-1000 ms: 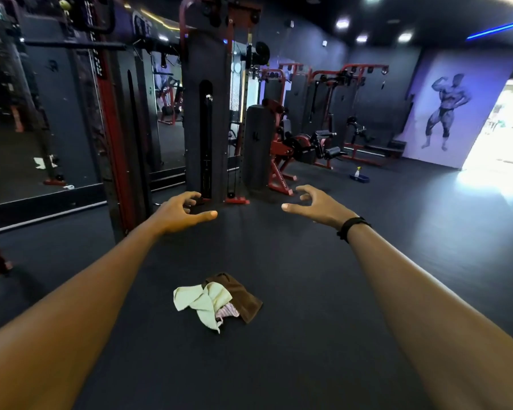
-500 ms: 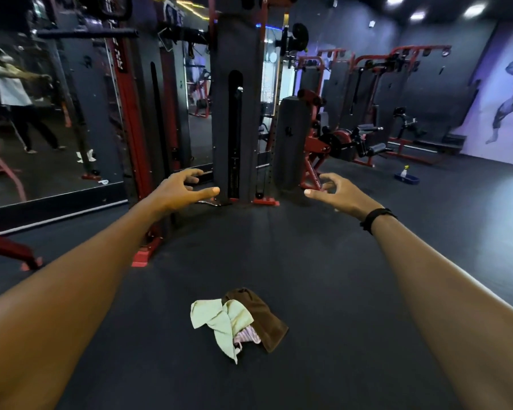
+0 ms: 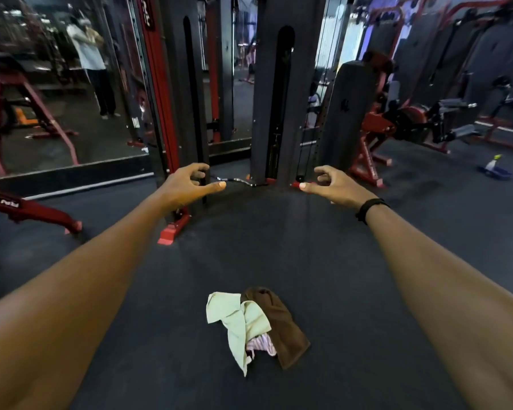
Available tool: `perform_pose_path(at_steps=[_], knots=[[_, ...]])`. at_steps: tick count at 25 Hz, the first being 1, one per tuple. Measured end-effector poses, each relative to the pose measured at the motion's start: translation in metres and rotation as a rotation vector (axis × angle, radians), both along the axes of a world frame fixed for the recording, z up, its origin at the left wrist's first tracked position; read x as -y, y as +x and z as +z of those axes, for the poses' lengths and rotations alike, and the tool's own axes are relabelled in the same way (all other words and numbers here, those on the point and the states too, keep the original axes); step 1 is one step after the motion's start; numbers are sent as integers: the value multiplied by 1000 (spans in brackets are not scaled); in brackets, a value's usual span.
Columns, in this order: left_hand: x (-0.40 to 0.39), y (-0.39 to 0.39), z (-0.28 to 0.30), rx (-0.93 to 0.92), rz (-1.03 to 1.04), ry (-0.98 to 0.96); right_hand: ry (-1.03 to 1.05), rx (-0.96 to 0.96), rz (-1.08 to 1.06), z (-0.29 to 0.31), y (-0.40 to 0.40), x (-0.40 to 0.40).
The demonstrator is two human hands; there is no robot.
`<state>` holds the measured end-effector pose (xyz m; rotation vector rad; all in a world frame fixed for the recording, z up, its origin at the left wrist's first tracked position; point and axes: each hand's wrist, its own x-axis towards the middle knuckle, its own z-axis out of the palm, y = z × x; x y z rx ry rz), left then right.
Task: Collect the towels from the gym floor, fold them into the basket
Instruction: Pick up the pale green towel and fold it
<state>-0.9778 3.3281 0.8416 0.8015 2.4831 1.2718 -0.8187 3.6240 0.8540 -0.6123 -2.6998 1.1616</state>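
Brown terry, pale green cotton and a scrap of pink stripe lie bunched in one small heap of towels (image 3: 256,324) on the dark rubber gym floor (image 3: 338,291), dropped rather than laid, which is why they overlap and crumple. The brown towel (image 3: 279,324) runs longest, its axis slanting from the far left toward the near right; the green towel (image 3: 237,321) trails a corner toward the person. No basket shows. Both arms reach out past the heap, well above it. The left hand (image 3: 187,184) and the right hand (image 3: 332,186) each have a loose, spread grip, fingers curled, holding nothing. I judge collecting has not begun. Beyond stands a cable machine (image 3: 273,99).
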Motion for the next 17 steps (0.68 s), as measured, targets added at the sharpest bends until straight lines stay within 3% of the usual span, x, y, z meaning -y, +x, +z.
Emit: perform_pose_path(at_steps=[5,11,17], knots=[[-32,-88,-81,118,25,-47,-61,109,-22,-79,-88,-36],[-80,-207,-228,296,-13,-198,-131,345,-50,-235,-200,-71],[-134,-287,-423,432,-59,-336,-215,557,-86,-460,-271,-105]])
